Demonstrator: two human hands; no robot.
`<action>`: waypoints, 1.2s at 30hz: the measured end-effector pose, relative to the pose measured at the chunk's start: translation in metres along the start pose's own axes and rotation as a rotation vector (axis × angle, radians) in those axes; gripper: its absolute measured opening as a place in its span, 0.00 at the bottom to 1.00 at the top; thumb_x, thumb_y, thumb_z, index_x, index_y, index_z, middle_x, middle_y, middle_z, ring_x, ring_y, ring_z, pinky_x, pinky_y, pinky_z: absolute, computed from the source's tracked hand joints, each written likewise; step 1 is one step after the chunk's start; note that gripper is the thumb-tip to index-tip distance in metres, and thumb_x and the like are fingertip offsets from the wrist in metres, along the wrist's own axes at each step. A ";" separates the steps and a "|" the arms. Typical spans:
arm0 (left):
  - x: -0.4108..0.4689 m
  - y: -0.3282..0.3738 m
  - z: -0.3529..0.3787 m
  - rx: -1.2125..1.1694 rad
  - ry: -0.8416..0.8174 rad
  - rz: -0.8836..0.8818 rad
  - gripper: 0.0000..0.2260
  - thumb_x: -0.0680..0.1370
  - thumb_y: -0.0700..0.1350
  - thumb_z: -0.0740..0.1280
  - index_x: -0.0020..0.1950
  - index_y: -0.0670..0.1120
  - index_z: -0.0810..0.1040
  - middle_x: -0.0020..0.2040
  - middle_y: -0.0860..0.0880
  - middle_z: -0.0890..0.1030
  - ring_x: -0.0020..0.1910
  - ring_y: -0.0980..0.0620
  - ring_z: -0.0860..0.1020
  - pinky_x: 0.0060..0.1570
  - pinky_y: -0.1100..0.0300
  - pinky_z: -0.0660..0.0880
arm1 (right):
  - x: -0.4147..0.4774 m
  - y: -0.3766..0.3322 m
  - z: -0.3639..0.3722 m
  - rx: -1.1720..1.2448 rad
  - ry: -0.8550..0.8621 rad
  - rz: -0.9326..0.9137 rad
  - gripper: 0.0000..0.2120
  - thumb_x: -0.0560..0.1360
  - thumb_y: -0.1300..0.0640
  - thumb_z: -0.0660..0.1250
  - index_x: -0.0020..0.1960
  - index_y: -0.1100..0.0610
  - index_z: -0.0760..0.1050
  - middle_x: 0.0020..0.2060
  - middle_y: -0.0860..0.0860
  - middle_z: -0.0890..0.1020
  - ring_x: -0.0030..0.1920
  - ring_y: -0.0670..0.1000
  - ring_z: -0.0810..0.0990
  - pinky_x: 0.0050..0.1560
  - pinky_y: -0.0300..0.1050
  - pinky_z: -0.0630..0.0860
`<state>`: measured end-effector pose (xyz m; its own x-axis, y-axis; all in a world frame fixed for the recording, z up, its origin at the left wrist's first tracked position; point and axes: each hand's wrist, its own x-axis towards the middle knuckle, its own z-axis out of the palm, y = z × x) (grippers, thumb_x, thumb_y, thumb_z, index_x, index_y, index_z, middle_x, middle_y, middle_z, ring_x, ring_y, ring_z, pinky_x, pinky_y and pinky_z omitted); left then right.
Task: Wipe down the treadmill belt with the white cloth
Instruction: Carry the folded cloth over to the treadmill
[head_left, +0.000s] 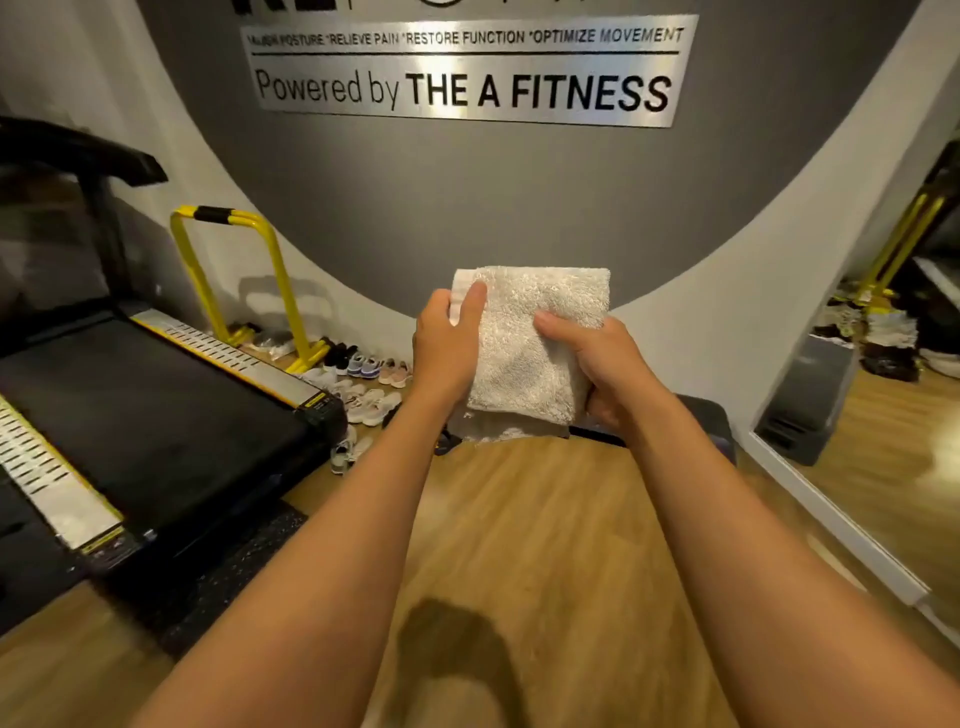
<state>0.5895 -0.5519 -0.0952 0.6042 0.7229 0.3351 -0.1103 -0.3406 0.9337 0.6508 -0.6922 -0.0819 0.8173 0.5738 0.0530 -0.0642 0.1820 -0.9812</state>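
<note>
Head view: the left hand (447, 353) is pinching the folded white cloth's (524, 332) left edge and the right hand (602, 364) is curling round its right edge, holding it in mid-air. The treadmill belt (140, 405) is lying well left of the fingers, with wooden floor (519, 519) showing beneath them.

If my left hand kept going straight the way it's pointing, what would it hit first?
Probably the grey wall ahead; depth is unclear. The left hand grips the white cloth, and the treadmill belt lies leftward.
</note>
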 end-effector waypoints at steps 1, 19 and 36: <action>0.016 -0.009 -0.010 0.011 0.039 -0.003 0.18 0.80 0.57 0.60 0.45 0.42 0.71 0.39 0.49 0.73 0.37 0.53 0.71 0.37 0.57 0.68 | 0.020 0.003 0.015 -0.025 -0.034 -0.002 0.11 0.72 0.59 0.72 0.54 0.59 0.80 0.50 0.62 0.83 0.49 0.60 0.84 0.51 0.58 0.80; 0.283 -0.194 -0.266 0.071 0.509 -0.157 0.14 0.80 0.54 0.62 0.42 0.44 0.70 0.38 0.49 0.71 0.37 0.54 0.69 0.36 0.62 0.66 | 0.306 0.121 0.358 -0.048 -0.492 0.144 0.11 0.73 0.62 0.71 0.55 0.58 0.79 0.49 0.54 0.85 0.49 0.54 0.84 0.51 0.52 0.80; 0.535 -0.341 -0.450 0.000 0.766 -0.383 0.11 0.76 0.51 0.68 0.42 0.44 0.74 0.43 0.43 0.79 0.44 0.46 0.80 0.46 0.46 0.78 | 0.569 0.235 0.636 -0.069 -0.724 0.268 0.13 0.72 0.59 0.73 0.55 0.56 0.78 0.47 0.52 0.85 0.47 0.53 0.84 0.48 0.51 0.81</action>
<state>0.5955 0.2215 -0.1777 -0.1001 0.9949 -0.0108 -0.0073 0.0101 0.9999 0.7366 0.1847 -0.1641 0.1995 0.9744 -0.1034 -0.1523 -0.0734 -0.9856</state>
